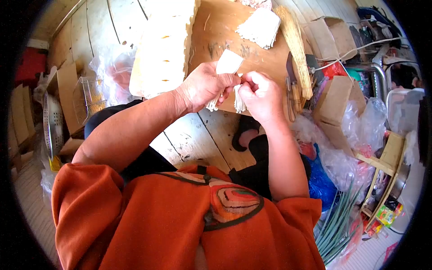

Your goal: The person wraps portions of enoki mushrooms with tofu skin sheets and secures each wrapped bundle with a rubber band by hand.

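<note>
In front of my chest, my left hand (204, 85) is closed around a white, flat-topped piece (230, 62) with thin strips hanging from its lower end. My right hand (262, 95) pinches a small bunch of the white strips (240, 101), close beside the left fingertips. Both hands are over the near edge of a brown wooden board (216, 27). Another white piece with a fringed end (261, 28) lies at the far side of the board. What the white material is, I cannot tell.
A long cream slab with ragged edges (164, 49) lies left of the board. At the right are a straw whisk broom (294, 49) and knives (294, 92). Cardboard boxes (333, 38), plastic bags (346, 166) and green onions (339, 225) crowd the right. A perforated metal strainer (53, 123) stands left.
</note>
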A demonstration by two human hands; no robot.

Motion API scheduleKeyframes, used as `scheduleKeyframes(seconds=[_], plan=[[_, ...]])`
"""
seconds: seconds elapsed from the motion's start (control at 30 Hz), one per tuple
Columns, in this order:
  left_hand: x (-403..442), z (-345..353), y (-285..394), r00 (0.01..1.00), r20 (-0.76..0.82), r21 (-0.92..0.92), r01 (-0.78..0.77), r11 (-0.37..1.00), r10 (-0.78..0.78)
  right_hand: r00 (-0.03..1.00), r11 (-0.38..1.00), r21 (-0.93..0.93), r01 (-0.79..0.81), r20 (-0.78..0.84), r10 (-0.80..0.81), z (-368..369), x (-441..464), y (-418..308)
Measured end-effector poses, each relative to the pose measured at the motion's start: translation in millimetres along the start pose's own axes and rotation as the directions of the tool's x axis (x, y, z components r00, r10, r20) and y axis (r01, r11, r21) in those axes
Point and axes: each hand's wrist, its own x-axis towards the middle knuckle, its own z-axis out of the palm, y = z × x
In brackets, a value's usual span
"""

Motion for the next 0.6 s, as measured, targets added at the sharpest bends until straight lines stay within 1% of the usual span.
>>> scheduleKeyframes(seconds=[0.03, 0.07, 0.1, 0.13, 0.2, 0.23, 0.27, 0.3, 0.33, 0.4, 0.43, 0.5, 0.53, 0.6], plan=[[1.3, -0.6, 1.0, 1.0, 0.001, 0.006, -0.002, 1.0, 0.002, 1.0, 1.0, 0.011, 0.026, -0.016, -0.026, -1.8, 1.5, 2.9], [1.8, -1.4, 0.6, 0.999, -0.034, 0.029, -0.016, 0.999, 0.017, 0.998, 0.998, 0.022, 0.052, -0.029, -0.051, -3.5, 2.4, 5.0], [2.1, -2.8, -0.2, 0.997, -0.07, 0.05, -0.03, 0.998, 0.033, 0.988, 0.931, 0.329, -0.157, 0.05, 0.148, -10.2, 1.7, -10.7], [2.7, -4.6, -1.6, 0.997, -0.074, 0.05, -0.032, 0.998, 0.035, 0.989, 0.793, 0.592, -0.143, 0.046, 0.144, -10.6, 2.3, -8.9], [4.1, -6.9, -4.8, 0.994, -0.105, 0.108, 0.006, 0.994, 0.006, 0.958, 0.568, 0.773, -0.281, 0.264, 0.115, -19.5, -1.4, -14.3], [3.7, -6.9, -6.8, 0.994, -0.106, 0.106, 0.007, 0.994, 0.004, 0.932, 0.572, 0.744, -0.346, 0.344, 0.116, -18.6, -5.3, -16.4], [2.8, -6.5, -8.9, 0.999, -0.049, 0.077, 0.004, 0.997, 0.0, 0.899, 0.575, 0.709, -0.408, 0.421, 0.119, -17.2, -8.3, -17.2], [1.6, -5.9, -9.4, 1.0, 0.007, 0.05, 0.003, 0.999, -0.003, 0.868, 0.612, 0.657, -0.44, 0.485, 0.103, -16.4, -8.7, -16.3], [0.5, -5.7, -8.4, 1.0, 0.007, 0.05, 0.003, 0.999, -0.004, 0.848, 0.627, 0.623, -0.467, 0.515, 0.12, -14.7, -7.9, -11.4], [-2.2, -5.8, -4.6, 0.999, -0.013, 0.045, 0.035, 0.998, -0.035, 0.857, 0.609, 0.629, -0.483, 0.481, 0.183, -15.5, -8.6, -11.3], [-1.0, -7.4, -3.4, 1.0, -0.017, 0.073, 0.028, 0.997, -0.027, 0.856, 0.609, 0.628, -0.485, 0.484, 0.183, -16.9, -8.1, -11.2], [0.8, -10.3, -4.8, 1.0, -0.019, 0.066, 0.018, 0.998, -0.017, 0.9, 0.608, 0.671, -0.425, 0.386, 0.203, -21.1, -7.4, -13.0], [0.7, -10.6, -5.4, 1.0, -0.019, 0.06, 0.009, 0.998, -0.008, 0.914, 0.578, 0.71, -0.402, 0.348, 0.209, -23.4, -6.5, -18.7], [-3.6, -7.6, -3.8, 1.0, 0.004, 0.072, 0.028, 0.997, -0.028, 0.938, 0.686, 0.64, -0.346, 0.25, 0.24, -23.4, -2.8, -18.9]])
